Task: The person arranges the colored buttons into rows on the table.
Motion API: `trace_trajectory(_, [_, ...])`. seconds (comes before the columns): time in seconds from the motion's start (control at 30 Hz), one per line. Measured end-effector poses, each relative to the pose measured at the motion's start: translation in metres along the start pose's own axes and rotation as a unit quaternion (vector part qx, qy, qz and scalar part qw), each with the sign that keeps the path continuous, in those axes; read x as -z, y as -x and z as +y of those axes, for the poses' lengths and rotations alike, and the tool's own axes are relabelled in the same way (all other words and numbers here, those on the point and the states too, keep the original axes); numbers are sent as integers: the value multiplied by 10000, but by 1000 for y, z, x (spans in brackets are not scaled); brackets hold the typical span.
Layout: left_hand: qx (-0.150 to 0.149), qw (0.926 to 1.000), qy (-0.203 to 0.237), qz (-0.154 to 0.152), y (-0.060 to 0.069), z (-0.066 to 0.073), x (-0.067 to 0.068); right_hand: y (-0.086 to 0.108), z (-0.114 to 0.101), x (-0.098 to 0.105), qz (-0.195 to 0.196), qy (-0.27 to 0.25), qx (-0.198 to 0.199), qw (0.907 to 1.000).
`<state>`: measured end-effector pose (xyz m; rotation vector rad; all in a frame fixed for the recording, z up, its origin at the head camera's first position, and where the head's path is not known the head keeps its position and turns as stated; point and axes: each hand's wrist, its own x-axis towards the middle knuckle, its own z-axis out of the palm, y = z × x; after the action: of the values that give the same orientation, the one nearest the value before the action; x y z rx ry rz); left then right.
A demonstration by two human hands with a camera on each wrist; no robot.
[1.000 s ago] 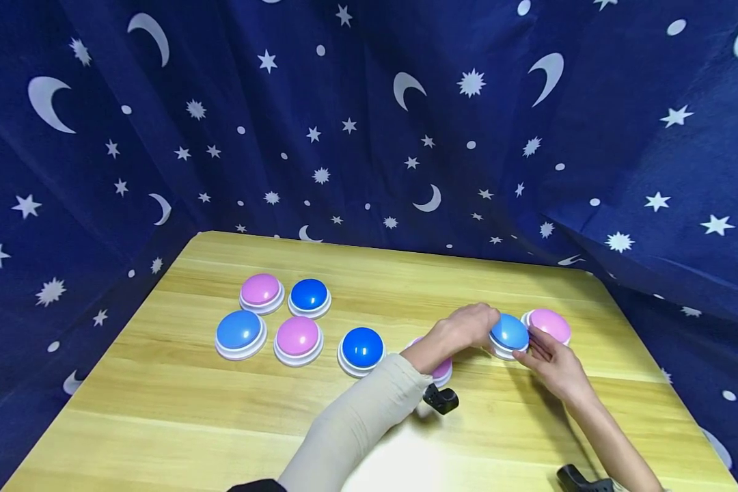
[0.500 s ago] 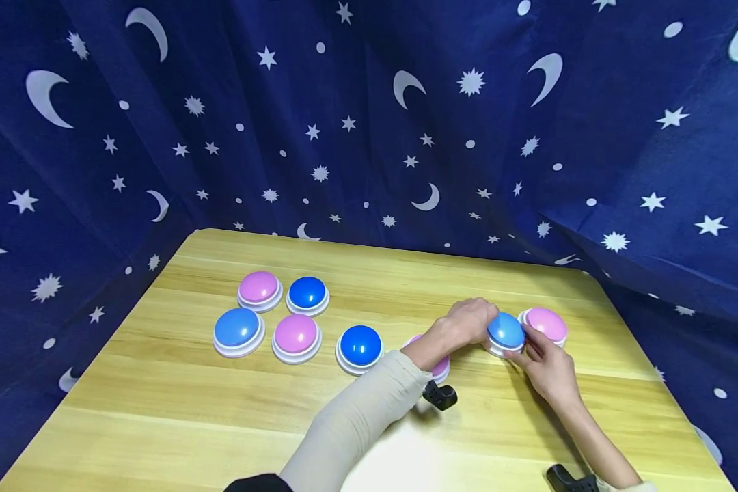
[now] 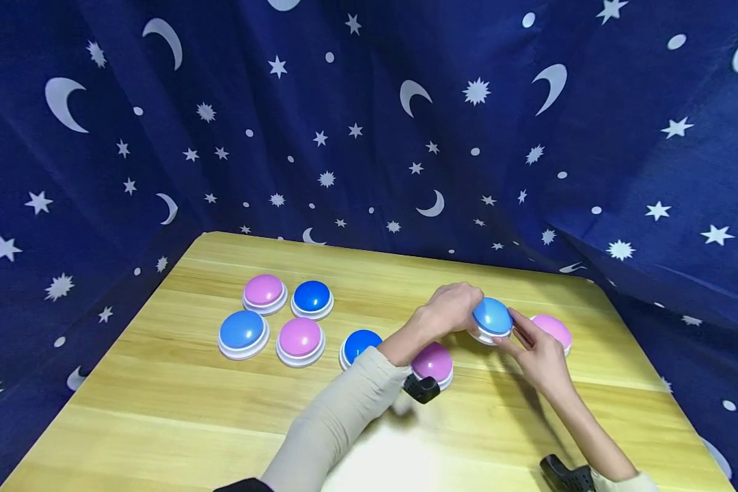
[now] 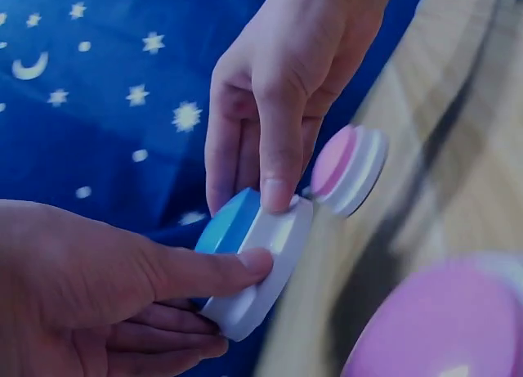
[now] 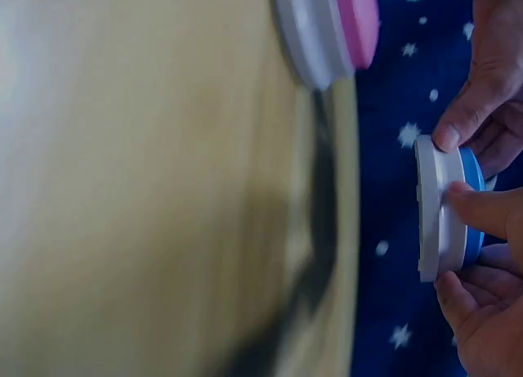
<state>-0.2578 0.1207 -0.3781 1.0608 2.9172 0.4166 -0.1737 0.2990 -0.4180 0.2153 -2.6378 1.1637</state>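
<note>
A light-blue push button (image 3: pixel 492 317) with a white base is held above the table between both hands, slightly tilted. My left hand (image 3: pixel 452 311) grips its left side, with the thumb on the white base in the left wrist view. My right hand (image 3: pixel 540 355) pinches the opposite side, its thumb also on the base (image 5: pixel 448 217). A pink push button (image 3: pixel 552 331) rests just behind and right of the right hand. Below the left wrist lies another pink push button (image 3: pixel 432 362), partly covered by a black wrist strap piece.
A dark-blue push button (image 3: pixel 363 347) is partly hidden by the left sleeve. Farther left on the wooden table (image 3: pixel 160 396) sit pink (image 3: pixel 264 290), dark-blue (image 3: pixel 311 297), light-blue (image 3: pixel 242 333) and pink (image 3: pixel 300 340) push buttons. A starry curtain (image 3: pixel 369 171) hangs behind.
Both hands have raised the light-blue push button off the table and moved it slightly left, away from the right-hand pink one. The head view has shifted a little.
</note>
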Motion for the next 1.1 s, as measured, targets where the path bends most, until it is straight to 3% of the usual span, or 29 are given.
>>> trace_trajectory(0.27, [405, 9986, 205, 261, 35, -43, 31, -29, -37, -28, -432, -453, 235, 9978])
trace_trajectory(0.57, [1068, 9935, 306, 262, 74, -92, 49, -59, -75, -76, -1001, -665, 431, 9918])
trace_trajectory(0.73, [1298, 9906, 353, 237, 86, -112, 49, -70, -86, -101, -1293, -653, 460, 9884])
trace_trajectory(1.1, [1672, 9849, 371, 248, 103, -142, 33, -84, -94, -138, -1934, -598, 519, 9779])
